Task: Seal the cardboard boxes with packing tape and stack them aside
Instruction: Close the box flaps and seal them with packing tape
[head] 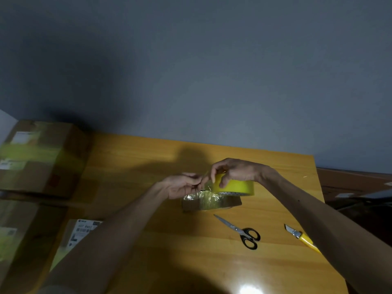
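Table: a yellow-brown wooden table (191, 251) stood against a grey wall (191, 60); clock directions below are read from the small box.
Small box: a flat cardboard small box (230, 202) lay near the middle of the table, directly under both hands, its top covered in wrinkled, shiny tape.
Tape roll: a yellow tape roll (239, 186) was held just above the small box at about 1 o'clock, tilted, its lower edge close to the box top.
Right hand: the right hand (235, 170) gripped the tape roll from above, fingers curled over its rim.
Left hand: the left hand (182, 185), at 10 o'clock, had its fingertips drawn together and pinched the tape end (210, 184) pulled off the roll.
Scissors: black-handled scissors (241, 231) lay closed on the table at 5 o'clock, blades pointing toward the box.
Utility knife: a yellow utility knife (301, 235) lay at 4 o'clock, partly hidden by the right forearm.
Large box: a blurred large box (40, 158) with yellow-green tape sat at 10 o'clock, at the table's left edge.
Labelled box: a labelled box (78, 232) lay at 8 o'clock, behind the left forearm.
Lower box: a lower box (21, 230) sat further out at 8 o'clock.
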